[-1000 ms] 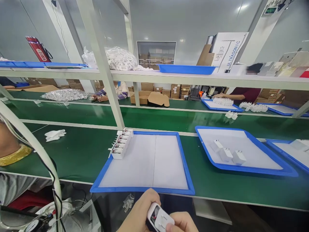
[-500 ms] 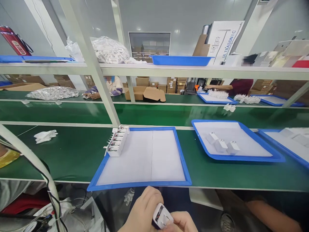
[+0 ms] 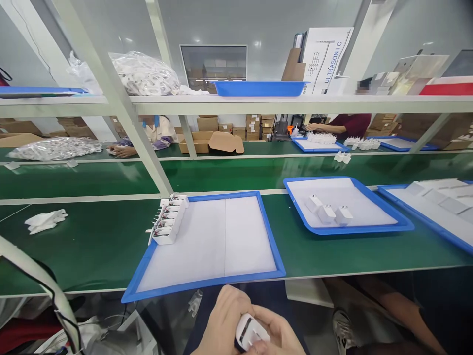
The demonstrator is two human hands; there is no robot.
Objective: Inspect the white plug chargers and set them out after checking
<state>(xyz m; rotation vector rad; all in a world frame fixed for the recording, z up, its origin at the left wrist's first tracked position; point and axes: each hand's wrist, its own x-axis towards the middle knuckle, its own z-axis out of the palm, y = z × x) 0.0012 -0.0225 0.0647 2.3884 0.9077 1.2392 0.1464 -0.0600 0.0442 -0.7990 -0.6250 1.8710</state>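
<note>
Since a second ago, the right hand has been brought further around the white plug. The plug is gripped by the curled left hand and the right hand's bent fingers, off the near edge of the tray. With nothing visible as support, it could be dropped if either grip is loosened.

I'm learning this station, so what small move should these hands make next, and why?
Probably press the face of the white piece inward with the right hand, while the left hand braces it: a dark gap shows along that face's edge, and both hands grip it.
</note>
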